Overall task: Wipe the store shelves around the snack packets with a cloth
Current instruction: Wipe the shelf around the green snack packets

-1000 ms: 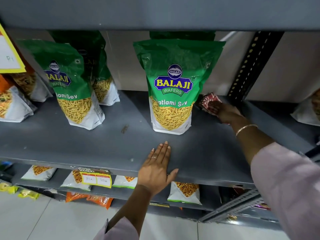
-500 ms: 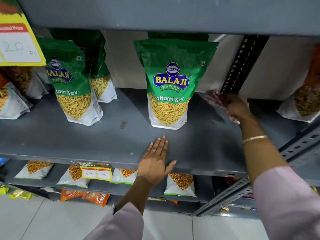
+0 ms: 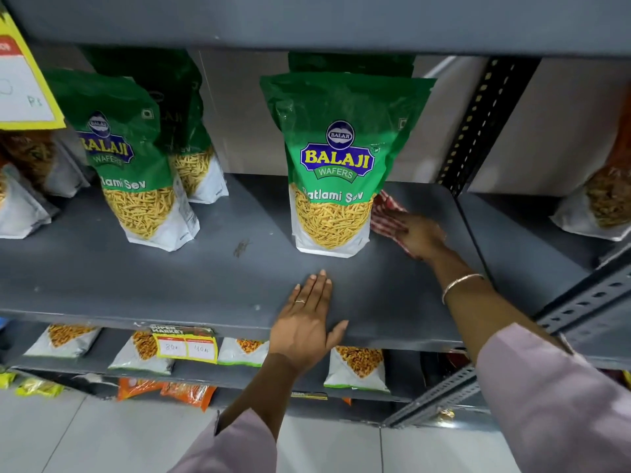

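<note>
Cloth (image 3: 385,215) lies mostly hidden under right hand (image 3: 421,234).

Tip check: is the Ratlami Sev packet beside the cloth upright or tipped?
Upright. The Ratlami Sev packet stands on its white base on the grey shelf.

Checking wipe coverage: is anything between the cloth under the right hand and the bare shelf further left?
Yes. The upright Ratlami Sev packet stands right beside the cloth, on its left, blocking a straight sweep along the shelf.

Head view, close, angled down onto shelf (image 3: 211,288)
</note>
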A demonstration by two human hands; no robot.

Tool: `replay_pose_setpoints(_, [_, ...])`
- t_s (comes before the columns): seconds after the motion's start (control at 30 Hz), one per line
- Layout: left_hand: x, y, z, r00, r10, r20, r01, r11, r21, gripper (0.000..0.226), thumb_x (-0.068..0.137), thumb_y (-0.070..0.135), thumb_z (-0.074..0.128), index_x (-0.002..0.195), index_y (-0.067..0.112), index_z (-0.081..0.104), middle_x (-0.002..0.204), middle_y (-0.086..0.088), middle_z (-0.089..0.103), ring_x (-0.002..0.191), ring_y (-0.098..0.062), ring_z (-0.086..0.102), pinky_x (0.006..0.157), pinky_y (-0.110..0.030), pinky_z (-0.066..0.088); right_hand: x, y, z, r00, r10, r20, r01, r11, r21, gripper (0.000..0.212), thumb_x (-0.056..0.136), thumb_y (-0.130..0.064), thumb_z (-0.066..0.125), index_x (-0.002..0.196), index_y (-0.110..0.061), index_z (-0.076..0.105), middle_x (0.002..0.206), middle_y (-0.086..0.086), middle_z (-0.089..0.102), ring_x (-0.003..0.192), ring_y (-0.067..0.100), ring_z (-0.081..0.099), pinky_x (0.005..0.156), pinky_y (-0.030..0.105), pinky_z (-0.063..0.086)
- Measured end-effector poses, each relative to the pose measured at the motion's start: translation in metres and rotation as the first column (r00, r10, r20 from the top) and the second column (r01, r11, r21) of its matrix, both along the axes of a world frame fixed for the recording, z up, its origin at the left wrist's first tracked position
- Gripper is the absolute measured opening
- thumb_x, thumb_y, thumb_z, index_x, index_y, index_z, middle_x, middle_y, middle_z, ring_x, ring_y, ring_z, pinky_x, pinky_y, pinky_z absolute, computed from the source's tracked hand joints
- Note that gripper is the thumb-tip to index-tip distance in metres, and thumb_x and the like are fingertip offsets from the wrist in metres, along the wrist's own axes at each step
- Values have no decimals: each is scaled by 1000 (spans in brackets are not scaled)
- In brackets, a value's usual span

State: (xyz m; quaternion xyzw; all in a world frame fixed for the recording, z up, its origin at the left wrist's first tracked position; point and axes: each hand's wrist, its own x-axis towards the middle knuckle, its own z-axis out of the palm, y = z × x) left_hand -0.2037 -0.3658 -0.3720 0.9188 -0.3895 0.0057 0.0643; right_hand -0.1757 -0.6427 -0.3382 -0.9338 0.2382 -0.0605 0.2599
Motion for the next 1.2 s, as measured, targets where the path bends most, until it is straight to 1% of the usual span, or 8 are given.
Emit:
replay_pose_setpoints(0.17, [-2,2,0,1000,-2,7,2,1000,12,71,86,52,25,132,2,46,141,-13,44,129,-25,42,106,-43,23,-63,7,-3,999,51,14,-51,998,27,46,89,-12,57,133,-26,52,142,7,51,130,29,49,109,40,39])
replay_pose_setpoints(0.43, [-4,4,2,998,-18,65,15,999,40,79,87,60,-1,147,9,2,156,-6,-2,142,-18,-3,114,-32,-6,-164,84,15,999,7,-39,-11,996,-86,42,89,-14,60,125,-36,58,136,-10,56,113,17,63,79,16,44])
replay_pose_setpoints(0.6, [-4,3,2,998,-39,43,37,999,36,93,70,58,-17,147,7,0,156,-7,-3,142,-19,-4,111,-31,-9,-212,118,40,998,53,34,-63,844,533,37,93,-6,52,107,-36,66,103,-20,72,93,-6,65,85,19,52])
replay_pose_setpoints(0.67, [-3,2,2,999,-30,42,29,1000,11,93,71,58,-16,147,7,3,156,-7,0,142,-19,-2,112,-31,-7,-204,104,52,982,-104,156,-10,804,595,30,94,-8,49,106,-30,66,84,-17,74,73,-9,66,68,11,53])
replay_pose_setpoints(0.83, [-4,2,-3,1000,-19,25,19,1000,-8,93,76,61,-15,147,7,10,156,-8,6,142,-19,3,114,-33,-2,-137,35,24,921,-374,110,355,922,156,32,97,-14,45,126,-20,57,119,8,68,100,28,65,81,35,52])
replay_pose_setpoints(0.93, [-2,2,-6,999,-18,31,19,999,-37,101,77,65,-25,145,5,20,154,-9,17,141,-21,13,113,-34,2,-106,39,-1,966,-257,-9,251,952,-177,41,95,-15,42,134,-22,48,138,9,54,121,32,54,99,40,47])
replay_pose_setpoints(1.07, [-3,2,-3,999,-20,35,21,999,-40,88,83,61,-11,145,6,19,154,-9,15,141,-21,12,113,-33,1,-71,38,-19,999,-33,1,32,979,-203,45,94,-21,39,138,-20,43,145,11,47,131,33,45,110,49,38])
replay_pose_setpoints(1.2, [-3,2,0,999,-27,46,29,998,-54,87,79,59,-2,146,5,17,155,-9,11,142,-22,9,113,-31,-3,-50,17,-6,902,-426,-77,411,899,-153,50,94,-23,36,142,-7,32,148,22,34,135,40,33,113,51,29])
